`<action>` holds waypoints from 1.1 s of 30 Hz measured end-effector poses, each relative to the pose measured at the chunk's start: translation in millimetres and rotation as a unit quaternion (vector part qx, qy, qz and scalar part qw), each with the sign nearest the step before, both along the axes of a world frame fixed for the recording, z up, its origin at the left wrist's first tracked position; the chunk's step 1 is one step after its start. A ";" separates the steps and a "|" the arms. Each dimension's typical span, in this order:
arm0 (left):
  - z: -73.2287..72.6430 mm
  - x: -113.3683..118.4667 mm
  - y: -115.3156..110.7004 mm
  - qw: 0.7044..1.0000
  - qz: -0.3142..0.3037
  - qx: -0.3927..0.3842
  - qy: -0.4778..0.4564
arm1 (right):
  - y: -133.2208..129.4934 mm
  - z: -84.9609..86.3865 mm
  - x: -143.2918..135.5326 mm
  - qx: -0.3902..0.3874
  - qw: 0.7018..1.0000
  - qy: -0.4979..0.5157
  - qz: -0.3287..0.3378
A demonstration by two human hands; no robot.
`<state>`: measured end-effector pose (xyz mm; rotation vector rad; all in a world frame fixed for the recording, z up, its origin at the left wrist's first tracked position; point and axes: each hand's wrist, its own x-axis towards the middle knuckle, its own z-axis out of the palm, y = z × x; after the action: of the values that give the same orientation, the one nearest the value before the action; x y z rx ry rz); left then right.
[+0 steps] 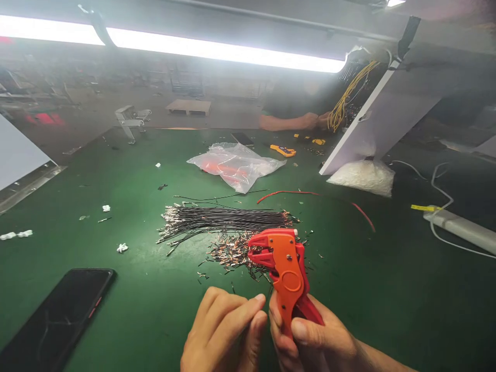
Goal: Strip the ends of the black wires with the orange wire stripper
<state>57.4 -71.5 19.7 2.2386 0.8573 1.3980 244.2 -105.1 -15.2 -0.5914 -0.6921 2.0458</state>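
My right hand [313,336] is wrapped round the handles of a red and orange wire stripper [290,279], held upright with its jaws facing left. Close beside it on the left, my left hand [225,330] has its fingers curled, thumb and forefinger tips near each other; whatever lies between them is hidden or too small to name. Beyond the tool lies a bundle of black wires [228,219], with pale ends at the left and bare copper ends at the right. A heap of short wire scraps and stripped insulation [232,250] sits just behind the stripper's jaws.
A phone [58,320] lies at the front left. Farther back are a clear plastic bag [236,165], a yellow tool [283,150], a red wire [287,192] and a bag of white pieces [364,176] beside a slanted white panel [364,119]. Across the table, another person's hands [310,121] touch yellow wires.
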 end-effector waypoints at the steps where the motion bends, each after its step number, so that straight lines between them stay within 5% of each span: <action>1: 0.4 1.8 -0.4 0.997 0.032 -0.025 -0.061 | 1.2 1.8 -0.4 0.000 1.000 0.010 -0.005; 5: 3.2 8.0 -1.8 0.970 0.108 -0.132 -0.173 | 7.1 8.4 3.1 0.026 0.998 0.005 -0.058; 9: 0.7 10.3 -2.0 0.964 0.083 -0.209 -0.142 | 11.6 16.6 11.3 0.049 0.989 -0.065 -0.121; 20: -32.4 38.5 -18.5 0.992 0.067 -0.037 -0.095 | 11.1 9.8 15.2 0.080 0.975 -0.143 -0.150; 27: -37.0 38.0 -17.4 0.995 0.056 -0.028 -0.080 | 6.6 15.9 18.1 0.097 0.980 -0.137 -0.106; 33: -44.5 42.9 -22.8 0.996 0.047 -0.029 -0.075 | 9.1 19.3 14.7 0.022 0.990 -0.070 -0.123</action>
<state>100.3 -94.3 -24.8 2.0443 0.9497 1.5419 258.8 -95.9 4.1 -0.7611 -0.7055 1.7686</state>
